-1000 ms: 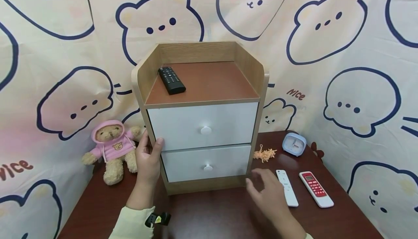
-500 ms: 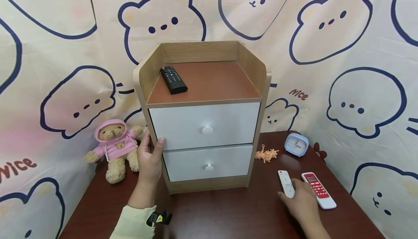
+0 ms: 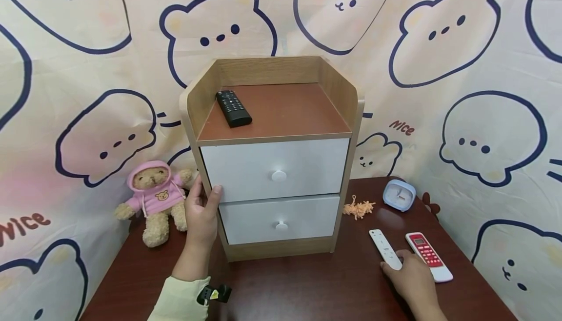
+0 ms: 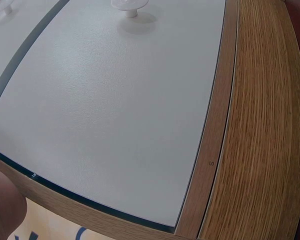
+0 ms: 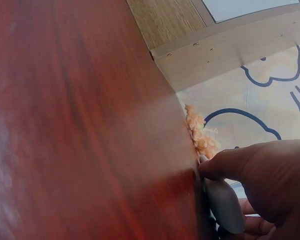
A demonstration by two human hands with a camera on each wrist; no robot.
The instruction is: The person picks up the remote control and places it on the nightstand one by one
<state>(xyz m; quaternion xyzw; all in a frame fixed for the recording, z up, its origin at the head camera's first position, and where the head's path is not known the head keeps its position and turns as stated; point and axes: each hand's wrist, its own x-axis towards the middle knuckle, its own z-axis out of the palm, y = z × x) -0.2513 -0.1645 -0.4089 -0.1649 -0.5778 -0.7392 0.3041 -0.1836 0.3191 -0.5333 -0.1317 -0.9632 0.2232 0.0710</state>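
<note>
"White remote (image 3: 383,245): where's it set?"

"R of cabinet (image 3: 246,170), at table (image 3: 285,287), just L of red remote (image 3: 427,250). Whether it's lifted a bit can't be told."

"And hands?"

"Held well apart. White remote's near end is pinched by R hand (image 3: 412,279); cabinet's left side is gripped by L hand (image 3: 203,218) nr mid-height."

"Step in hand?"

"Grasping, prob., w/ the hold taken at one end."

"Next move?"

"Afaict a firm pinch & straight lift are called for, w/ red remote not knocked, since it's partly hidden by R hand. Contact there can't be confirmed."
</note>
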